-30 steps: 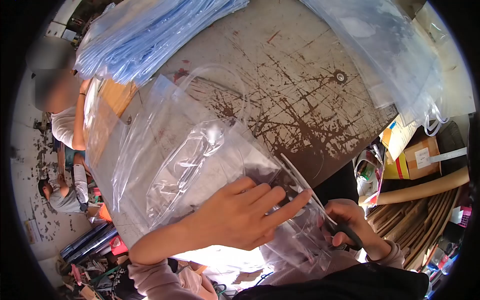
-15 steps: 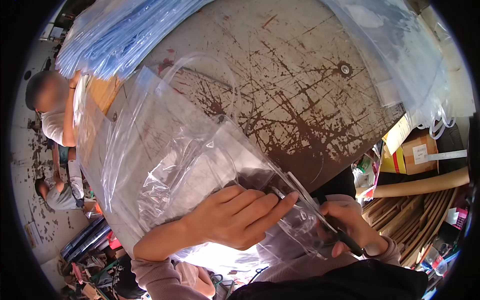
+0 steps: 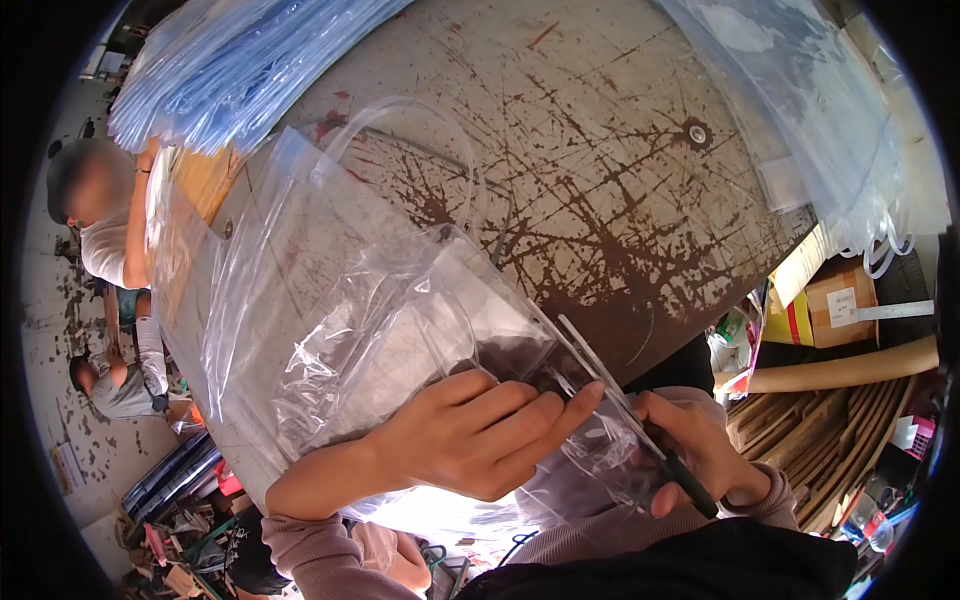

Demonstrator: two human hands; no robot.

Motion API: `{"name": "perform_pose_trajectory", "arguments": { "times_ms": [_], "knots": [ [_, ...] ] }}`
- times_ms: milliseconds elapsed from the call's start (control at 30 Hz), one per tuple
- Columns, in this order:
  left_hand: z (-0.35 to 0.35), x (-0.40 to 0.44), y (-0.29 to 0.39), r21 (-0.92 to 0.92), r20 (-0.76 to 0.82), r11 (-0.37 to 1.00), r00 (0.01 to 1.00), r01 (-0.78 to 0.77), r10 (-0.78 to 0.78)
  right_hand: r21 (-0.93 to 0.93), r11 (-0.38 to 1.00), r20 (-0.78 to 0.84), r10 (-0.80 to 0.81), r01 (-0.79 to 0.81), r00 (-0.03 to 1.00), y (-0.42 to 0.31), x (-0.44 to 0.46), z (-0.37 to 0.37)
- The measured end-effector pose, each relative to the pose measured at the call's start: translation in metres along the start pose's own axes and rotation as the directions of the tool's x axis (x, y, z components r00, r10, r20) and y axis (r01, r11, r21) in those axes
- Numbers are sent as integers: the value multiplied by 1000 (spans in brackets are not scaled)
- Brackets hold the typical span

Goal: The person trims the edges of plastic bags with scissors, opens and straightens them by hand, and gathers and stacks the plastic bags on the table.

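A clear plastic bag with a looped tube-like handle lies across the near side of the table. My left hand holds the bag near its right edge, index finger stretched along it and the thumb hidden. In my right hand is a pair of scissors with dark handles, its long metal blades pointing up and left. The blades lie along the bag's right edge, close to my left fingertips. Whether they are cutting into the plastic I cannot tell.
A scratched, stained table spreads ahead. Bluish plastic bags are piled at the far left, and more clear bags hang over the right edge. A cardboard box and stacked brown sheets stand at right. Another person is at left.
The scissors and my right hand have shifted slightly forward, so the blade tips reach farther up the bag's edge. My left hand has stayed almost in place.
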State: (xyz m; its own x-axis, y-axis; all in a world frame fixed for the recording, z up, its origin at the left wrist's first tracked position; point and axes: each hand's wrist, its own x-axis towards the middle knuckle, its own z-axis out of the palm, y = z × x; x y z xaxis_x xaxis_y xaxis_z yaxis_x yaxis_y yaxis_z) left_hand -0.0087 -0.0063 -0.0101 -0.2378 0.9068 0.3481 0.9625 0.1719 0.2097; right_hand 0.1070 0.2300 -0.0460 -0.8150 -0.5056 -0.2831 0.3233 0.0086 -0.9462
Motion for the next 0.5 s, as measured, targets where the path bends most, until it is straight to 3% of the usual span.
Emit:
{"name": "perform_pose_trajectory", "arguments": {
  "times_ms": [200, 300, 367, 500],
  "knots": [
    [1, -2, 0, 15, 1, 1000, 1000, -7, 7, 55, 995, -97, -80, 86, 992, 4, 2, 4],
    [2, -2, -1, 42, 3, 999, 1000, -17, 17, 79, 997, -77, -20, 26, 997, 8, -2, 5],
    [2, -2, -1, 46, -2, 999, 1000, -17, 17, 195, 981, -88, 22, -5, 996, 9, -3, 6],
    [2, -3, 0, 46, 3, 999, 1000, -20, 20, 294, 956, -135, 30, 12, 990, 8, -2, 11]
  ]
}}
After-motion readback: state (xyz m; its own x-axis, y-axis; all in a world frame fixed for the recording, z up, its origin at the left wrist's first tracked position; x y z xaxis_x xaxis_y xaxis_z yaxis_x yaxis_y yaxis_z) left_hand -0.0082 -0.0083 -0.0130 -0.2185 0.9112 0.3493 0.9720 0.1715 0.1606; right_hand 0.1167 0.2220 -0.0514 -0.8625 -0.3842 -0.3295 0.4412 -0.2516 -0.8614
